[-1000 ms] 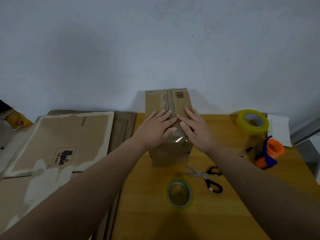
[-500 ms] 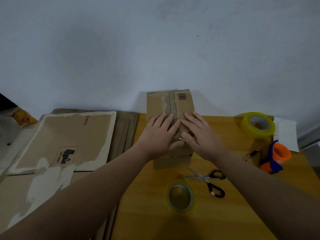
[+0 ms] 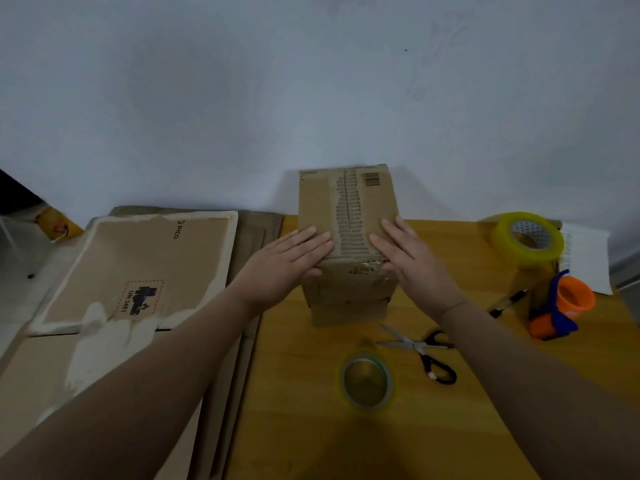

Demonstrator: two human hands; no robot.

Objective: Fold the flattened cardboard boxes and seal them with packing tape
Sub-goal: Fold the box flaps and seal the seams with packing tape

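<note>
One box (image 3: 348,237) stands folded on desk w/ clear tape over top seam, left hand (image 3: 289,259) & right hand (image 3: 412,259) spread flat pressing it; flattened boxes (image 3: 138,268) beside desk left unfolded.

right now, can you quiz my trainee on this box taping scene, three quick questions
1. True or false: the left hand and the right hand both rest with straight fingers on the box.
2. Which lies nearest the small tape roll? A scissors, B pen, C orange dispenser.
3. On which side of the box does the flattened cardboard lie?
Key: 1 true; 2 A; 3 the person's left.
</note>
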